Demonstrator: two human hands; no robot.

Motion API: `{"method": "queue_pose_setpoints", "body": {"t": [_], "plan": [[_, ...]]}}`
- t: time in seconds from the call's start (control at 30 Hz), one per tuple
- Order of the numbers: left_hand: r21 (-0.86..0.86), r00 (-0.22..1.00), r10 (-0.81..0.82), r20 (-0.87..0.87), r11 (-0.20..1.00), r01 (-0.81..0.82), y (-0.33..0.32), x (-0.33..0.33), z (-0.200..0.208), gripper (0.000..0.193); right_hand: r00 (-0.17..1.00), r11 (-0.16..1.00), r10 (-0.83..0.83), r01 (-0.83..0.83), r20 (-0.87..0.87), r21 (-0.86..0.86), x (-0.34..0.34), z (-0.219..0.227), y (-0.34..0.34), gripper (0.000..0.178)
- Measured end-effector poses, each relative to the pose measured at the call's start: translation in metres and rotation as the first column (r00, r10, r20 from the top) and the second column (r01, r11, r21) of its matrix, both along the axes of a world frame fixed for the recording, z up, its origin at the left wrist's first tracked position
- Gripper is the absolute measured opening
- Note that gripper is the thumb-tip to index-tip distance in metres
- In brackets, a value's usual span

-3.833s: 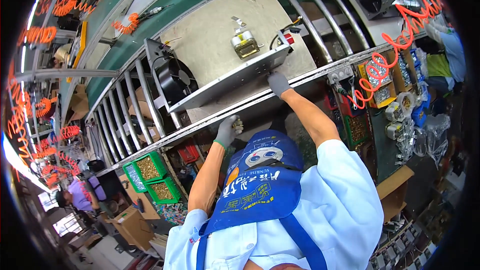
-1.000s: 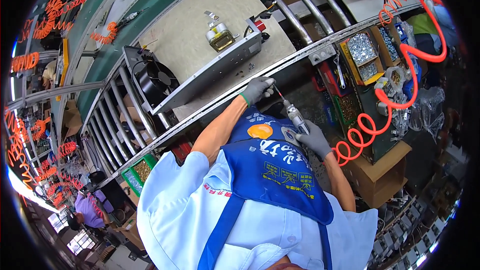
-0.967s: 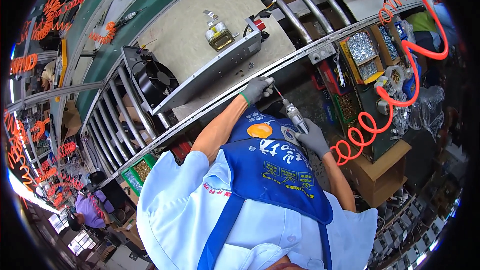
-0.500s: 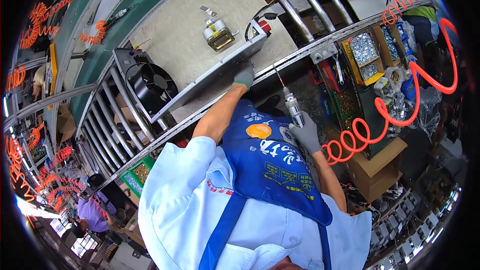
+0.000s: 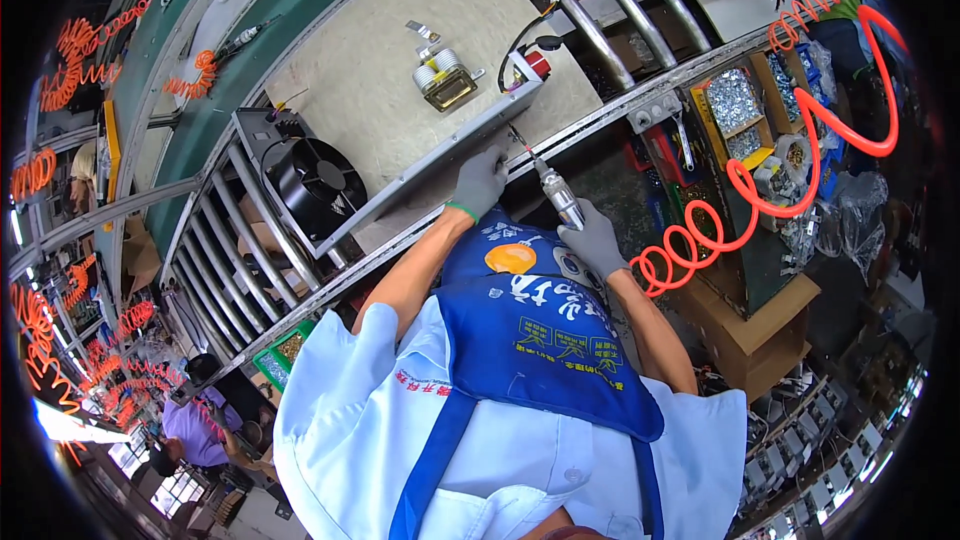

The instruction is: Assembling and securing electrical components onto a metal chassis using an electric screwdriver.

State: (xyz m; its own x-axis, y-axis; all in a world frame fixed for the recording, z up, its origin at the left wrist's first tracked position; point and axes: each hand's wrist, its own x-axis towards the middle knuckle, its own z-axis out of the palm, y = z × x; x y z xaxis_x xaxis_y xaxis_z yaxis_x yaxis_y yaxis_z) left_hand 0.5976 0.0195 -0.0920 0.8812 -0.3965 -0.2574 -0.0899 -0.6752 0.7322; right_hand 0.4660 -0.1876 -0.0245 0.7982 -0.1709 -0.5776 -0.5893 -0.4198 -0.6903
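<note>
My right hand point(image 5: 597, 240), in a grey glove, is wrapped round a silver air screwdriver point(image 5: 560, 196) with a long thin bit. The bit's tip is at the near face of a long grey metal panel point(image 5: 430, 162), close to its right end. My left hand point(image 5: 482, 180), in a grey glove with a green cuff, is at the same face, just left of the bit. Its fingers are bent together; whatever they hold is too small to make out. The panel stands on edge on a pale board point(image 5: 350, 60), with a black fan point(image 5: 314, 178) at its left end.
A transformer point(image 5: 447, 85) sits on the board beyond the panel. A red part point(image 5: 538, 64) with black wires is by the panel's right end. Steel rollers point(image 5: 240, 230) flank the board. A coiled orange hose point(image 5: 690, 245) hangs at right, near bins of screws point(image 5: 735, 102).
My right hand has brought the screwdriver up and left, so its bit now meets the panel. My left hand has shifted slightly left, and more of its back shows.
</note>
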Motion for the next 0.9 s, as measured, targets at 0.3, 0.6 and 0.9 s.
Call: {"method": "queue_pose_setpoints", "body": {"t": [0.3, 0.6, 0.9], "plan": [[-0.412, 0.980, 0.148, -0.132, 0.891, -0.190, 0.033, 0.024, 0.126, 0.022, 1.000, 0.997, 0.013, -0.014, -0.015, -0.075, 0.008, -0.013, 0.007, 0.046], [-0.394, 0.838, 0.443, -0.319, 0.742, -0.542, 0.082, 0.223, 0.001, 0.020, 0.999, 0.992, 0.008, -0.014, -0.040, -0.129, -0.003, -0.044, 0.014, 0.055], [-0.417, 0.853, 0.076, -0.516, 0.848, -0.328, 0.054, 0.300, -0.081, 0.022, 0.998, 0.989, -0.024, 0.014, -0.061, -0.148, 0.006, -0.028, 0.020, 0.055]]}}
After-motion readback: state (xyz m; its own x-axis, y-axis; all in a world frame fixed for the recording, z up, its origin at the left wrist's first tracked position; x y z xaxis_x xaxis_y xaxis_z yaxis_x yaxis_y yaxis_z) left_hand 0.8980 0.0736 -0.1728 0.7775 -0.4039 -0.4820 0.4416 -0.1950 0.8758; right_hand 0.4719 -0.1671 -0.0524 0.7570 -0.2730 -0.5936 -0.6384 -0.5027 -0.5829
